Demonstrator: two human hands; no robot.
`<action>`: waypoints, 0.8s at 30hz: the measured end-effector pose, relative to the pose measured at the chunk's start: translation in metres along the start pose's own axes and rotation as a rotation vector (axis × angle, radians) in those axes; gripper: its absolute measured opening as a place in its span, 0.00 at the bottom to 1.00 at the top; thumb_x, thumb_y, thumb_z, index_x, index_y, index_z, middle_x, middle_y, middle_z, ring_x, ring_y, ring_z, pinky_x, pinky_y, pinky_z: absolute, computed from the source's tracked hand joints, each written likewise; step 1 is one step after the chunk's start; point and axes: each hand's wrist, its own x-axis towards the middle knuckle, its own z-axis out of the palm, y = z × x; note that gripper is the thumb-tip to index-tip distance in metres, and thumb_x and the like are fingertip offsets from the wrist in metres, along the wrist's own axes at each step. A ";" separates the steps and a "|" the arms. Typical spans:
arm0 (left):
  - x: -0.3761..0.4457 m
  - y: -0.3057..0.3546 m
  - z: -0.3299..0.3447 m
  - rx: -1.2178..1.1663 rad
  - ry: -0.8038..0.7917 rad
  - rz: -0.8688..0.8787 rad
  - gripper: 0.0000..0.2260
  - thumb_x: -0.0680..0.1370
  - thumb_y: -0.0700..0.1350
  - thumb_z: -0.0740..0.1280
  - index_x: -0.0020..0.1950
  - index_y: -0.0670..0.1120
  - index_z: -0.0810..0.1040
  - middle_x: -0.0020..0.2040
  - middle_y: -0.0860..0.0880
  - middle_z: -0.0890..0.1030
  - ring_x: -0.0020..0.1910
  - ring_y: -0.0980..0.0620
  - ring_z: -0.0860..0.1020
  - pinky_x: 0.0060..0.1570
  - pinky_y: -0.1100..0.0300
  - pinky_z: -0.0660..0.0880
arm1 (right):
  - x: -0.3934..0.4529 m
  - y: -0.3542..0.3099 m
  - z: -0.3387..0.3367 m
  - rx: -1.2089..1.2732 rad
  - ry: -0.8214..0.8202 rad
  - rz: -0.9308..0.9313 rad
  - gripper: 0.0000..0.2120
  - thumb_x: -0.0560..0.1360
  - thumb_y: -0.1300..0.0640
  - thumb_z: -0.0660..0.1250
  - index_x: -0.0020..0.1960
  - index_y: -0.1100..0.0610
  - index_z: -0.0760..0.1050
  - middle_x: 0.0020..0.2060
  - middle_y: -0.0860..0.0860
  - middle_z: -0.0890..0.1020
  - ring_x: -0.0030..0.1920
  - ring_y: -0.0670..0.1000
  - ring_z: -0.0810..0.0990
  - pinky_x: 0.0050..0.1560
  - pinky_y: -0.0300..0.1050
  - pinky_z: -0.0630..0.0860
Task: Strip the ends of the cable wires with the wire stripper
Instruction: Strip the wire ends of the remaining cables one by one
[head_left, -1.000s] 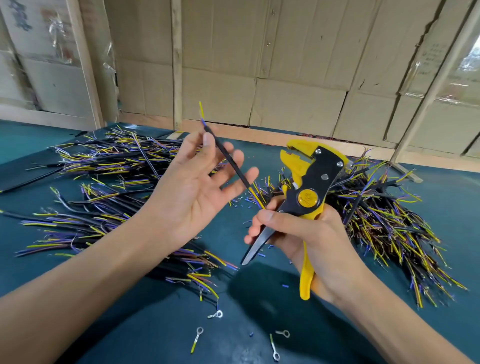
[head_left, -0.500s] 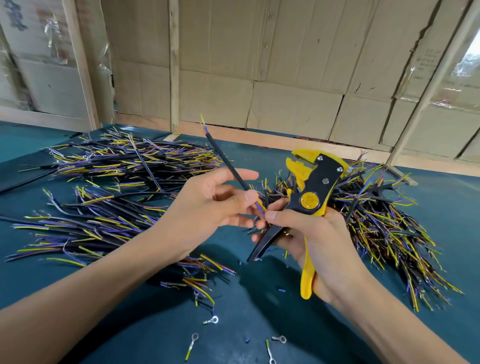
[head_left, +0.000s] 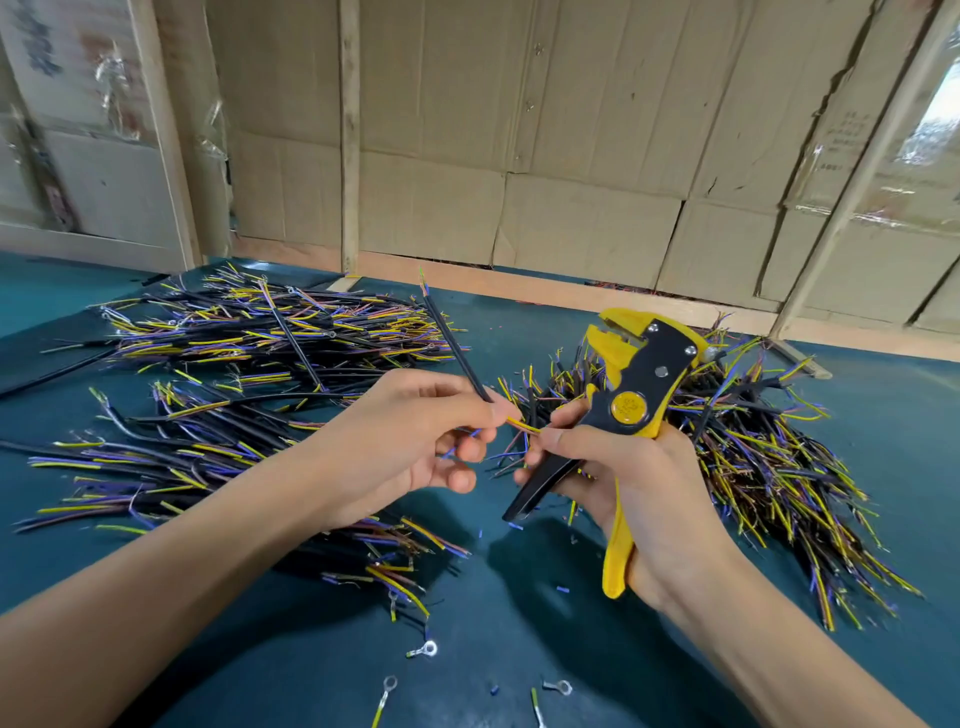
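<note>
Head view looked down on a teal surface (head_left: 519, 623), where nearest the camera a few loose ring terminals (head_left: 425, 649) and small bits of cut insulation lay scattered. Both forearms reached forward from the lower corners and met near the middle. The left hand (head_left: 410, 441) was curled, its thumb and forefinger pinching a black cable (head_left: 457, 353) close to its near end, so the cable slanted up and away to the left, its far wires pointing at the wall. From the pinch a yellow wire (head_left: 522, 425) stuck out rightward to the right thumb, and a blue wire hung among the left fingers. The right hand (head_left: 639, 483) was wrapped round the handles of a yellow and black wire stripper (head_left: 631, 384), head tilted up and away, its mouth standing apart and holding nothing. Behind the left hand lay one spread of black cables (head_left: 249, 332) with yellow and purple wire ends; behind the right hand lay a second heap (head_left: 779, 457). Farthest back stood a cardboard wall (head_left: 571, 130).
</note>
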 end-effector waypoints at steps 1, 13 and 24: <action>0.000 0.000 0.000 0.002 0.012 -0.008 0.03 0.76 0.37 0.71 0.44 0.39 0.84 0.33 0.48 0.73 0.28 0.54 0.68 0.27 0.62 0.67 | 0.000 0.000 0.000 -0.010 -0.007 0.000 0.06 0.66 0.72 0.73 0.42 0.66 0.78 0.32 0.62 0.77 0.34 0.62 0.78 0.42 0.58 0.82; -0.005 0.002 -0.010 0.230 -0.095 -0.080 0.11 0.75 0.49 0.72 0.41 0.42 0.78 0.33 0.50 0.70 0.30 0.55 0.67 0.29 0.63 0.70 | 0.001 -0.002 -0.005 -0.082 -0.055 0.072 0.08 0.64 0.69 0.75 0.43 0.66 0.80 0.33 0.63 0.80 0.33 0.64 0.80 0.44 0.62 0.82; -0.009 0.004 -0.005 0.257 -0.146 -0.063 0.12 0.74 0.51 0.70 0.31 0.49 0.79 0.30 0.52 0.71 0.29 0.57 0.67 0.30 0.63 0.73 | -0.006 -0.001 0.003 -0.117 -0.159 0.160 0.11 0.65 0.66 0.77 0.45 0.64 0.81 0.35 0.64 0.80 0.35 0.61 0.80 0.43 0.57 0.82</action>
